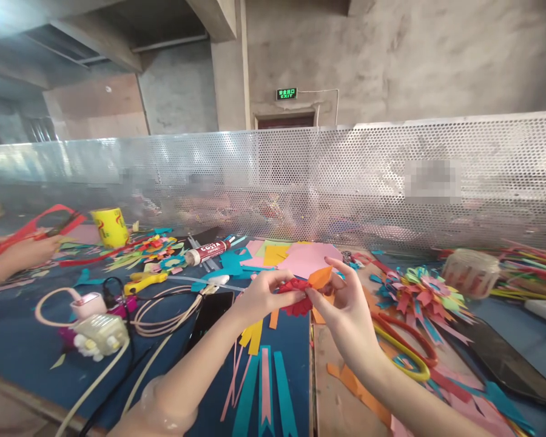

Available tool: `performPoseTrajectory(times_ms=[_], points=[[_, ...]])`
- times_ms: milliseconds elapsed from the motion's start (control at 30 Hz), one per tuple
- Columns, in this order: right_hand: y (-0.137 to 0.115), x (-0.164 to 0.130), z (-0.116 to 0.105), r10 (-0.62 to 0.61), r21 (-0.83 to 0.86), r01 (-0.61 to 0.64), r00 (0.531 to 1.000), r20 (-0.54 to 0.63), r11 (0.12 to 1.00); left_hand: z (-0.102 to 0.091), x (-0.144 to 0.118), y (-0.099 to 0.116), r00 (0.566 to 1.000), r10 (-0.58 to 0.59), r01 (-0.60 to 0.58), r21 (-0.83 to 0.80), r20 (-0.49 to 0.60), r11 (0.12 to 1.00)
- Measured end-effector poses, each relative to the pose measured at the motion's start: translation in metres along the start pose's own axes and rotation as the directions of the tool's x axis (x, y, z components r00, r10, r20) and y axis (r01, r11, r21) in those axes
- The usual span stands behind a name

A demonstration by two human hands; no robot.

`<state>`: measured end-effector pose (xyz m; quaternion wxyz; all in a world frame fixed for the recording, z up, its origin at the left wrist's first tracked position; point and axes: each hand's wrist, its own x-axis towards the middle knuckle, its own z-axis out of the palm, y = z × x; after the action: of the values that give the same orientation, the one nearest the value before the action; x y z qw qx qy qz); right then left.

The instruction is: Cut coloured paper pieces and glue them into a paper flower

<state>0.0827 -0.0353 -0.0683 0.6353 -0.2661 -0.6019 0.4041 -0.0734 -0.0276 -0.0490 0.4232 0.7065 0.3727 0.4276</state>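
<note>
My left hand (260, 295) pinches a red fringed paper piece (296, 297) just above the blue table. My right hand (346, 303) grips the same bundle from the right, where an orange paper piece (321, 278) sticks up between thumb and fingers. Both hands meet over the table's middle. Below them lie yellow (252, 337), pink and teal paper strips (266, 388). Beside my right wrist rest scissors with red and yellow handles (403, 352).
A finished multicoloured paper flower (421, 294) lies right, a roll of tape (475, 272) beyond it. A Costa bottle (207, 252), yellow tape roll (110, 226), cables, charger (95, 334) and phone (212, 309) lie left. Another person's hand (25, 250) holds red scissors at far left. A perforated metal screen (300, 182) borders the table.
</note>
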Motion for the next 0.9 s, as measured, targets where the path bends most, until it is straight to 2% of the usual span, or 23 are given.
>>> performPoseTrajectory(times_ms=[200,367,700,900], points=[[0.004,0.001,-0.002,0.057,0.009,-0.057,0.998,-0.023,0.998,0.002,0.000,0.000,1.000,-0.009,0.008,-0.068,-0.005,0.998],[0.006,0.002,-0.003,0.124,0.086,-0.123,0.992,-0.015,0.989,0.004,0.001,-0.001,0.999,-0.012,0.009,-0.078,-0.039,0.997],[0.004,0.002,-0.002,0.188,0.155,-0.180,0.981,-0.040,0.971,0.001,0.003,-0.009,0.999,-0.033,0.033,0.033,-0.004,0.999],[0.005,0.003,0.000,0.205,0.193,-0.190,0.977,-0.063,0.963,0.002,0.003,-0.010,0.999,-0.023,0.025,0.065,-0.025,0.998]])
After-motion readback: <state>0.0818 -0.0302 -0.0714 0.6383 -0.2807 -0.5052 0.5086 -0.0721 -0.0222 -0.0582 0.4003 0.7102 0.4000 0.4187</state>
